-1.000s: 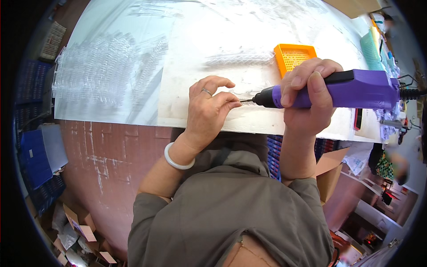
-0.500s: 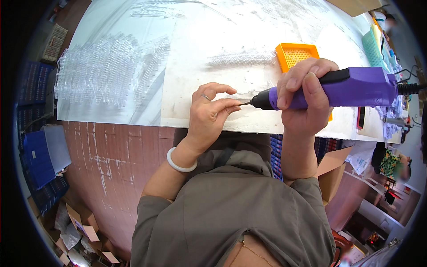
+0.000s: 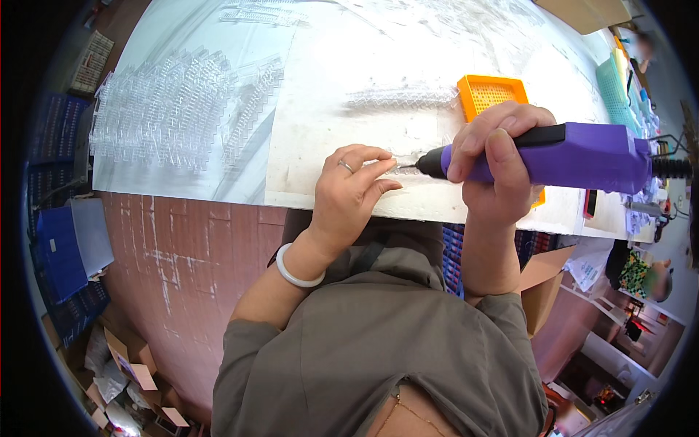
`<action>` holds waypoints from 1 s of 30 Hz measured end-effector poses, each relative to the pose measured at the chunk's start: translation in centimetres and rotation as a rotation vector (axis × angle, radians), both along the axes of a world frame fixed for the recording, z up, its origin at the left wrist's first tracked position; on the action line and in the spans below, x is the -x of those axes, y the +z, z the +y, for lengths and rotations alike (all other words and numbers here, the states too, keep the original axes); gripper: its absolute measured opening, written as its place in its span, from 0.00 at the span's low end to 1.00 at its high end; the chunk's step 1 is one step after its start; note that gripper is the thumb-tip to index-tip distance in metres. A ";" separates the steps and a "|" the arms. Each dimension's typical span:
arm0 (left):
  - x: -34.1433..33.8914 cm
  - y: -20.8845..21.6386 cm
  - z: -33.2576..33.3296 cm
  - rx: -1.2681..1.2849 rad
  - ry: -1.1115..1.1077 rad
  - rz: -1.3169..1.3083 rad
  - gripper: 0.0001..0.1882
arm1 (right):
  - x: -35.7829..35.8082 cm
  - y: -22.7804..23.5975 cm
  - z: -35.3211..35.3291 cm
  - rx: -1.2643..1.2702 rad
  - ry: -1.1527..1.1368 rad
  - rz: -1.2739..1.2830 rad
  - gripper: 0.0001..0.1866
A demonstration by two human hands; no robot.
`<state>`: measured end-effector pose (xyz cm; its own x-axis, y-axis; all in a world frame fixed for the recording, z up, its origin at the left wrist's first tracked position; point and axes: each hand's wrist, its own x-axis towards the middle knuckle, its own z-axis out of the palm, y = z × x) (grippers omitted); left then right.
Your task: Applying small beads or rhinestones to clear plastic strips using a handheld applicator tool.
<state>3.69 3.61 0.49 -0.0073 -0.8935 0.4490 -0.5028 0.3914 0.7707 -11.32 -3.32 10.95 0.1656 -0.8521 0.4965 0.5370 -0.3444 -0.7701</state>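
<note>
Head view: left hand (image 3: 349, 189) pinched a clear part (image 3: 399, 166) at the counter's (image 3: 328, 116) near edge; right hand (image 3: 495, 167) gripped the tool (image 3: 568, 154). Steady pinning and light tip pressure seemed best.

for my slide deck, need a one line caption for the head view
Right hand holds a purple power tool against a small clear part pinched in the left hand.

cardboard box (image 3: 545, 291): brown, open flap, under the table edge at right, just beside the person's right arm | cardboard boxes (image 3: 135, 368): small, brown, open, several on the floor at lower left | flat cardboard (image 3: 586, 11): tan sheet at the table's far right corner | labels, signs, screens: none readable
</note>
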 end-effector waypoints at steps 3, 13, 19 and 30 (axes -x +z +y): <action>0.3 -0.9 0.2 0.123 0.011 -0.183 0.15 | -0.2 -0.1 -0.3 0.010 -0.091 0.069 0.05; 0.9 -1.7 0.7 0.180 -0.008 -0.337 0.20 | -1.6 -1.3 -1.6 0.054 -0.074 0.186 0.04; 0.6 -1.6 0.7 0.179 -0.014 -0.329 0.22 | -2.3 -1.4 -1.4 0.002 -0.057 0.211 0.05; 0.6 -2.1 1.1 0.166 -0.023 -0.320 0.21 | -2.8 -2.1 -1.2 -0.010 -0.073 0.223 0.05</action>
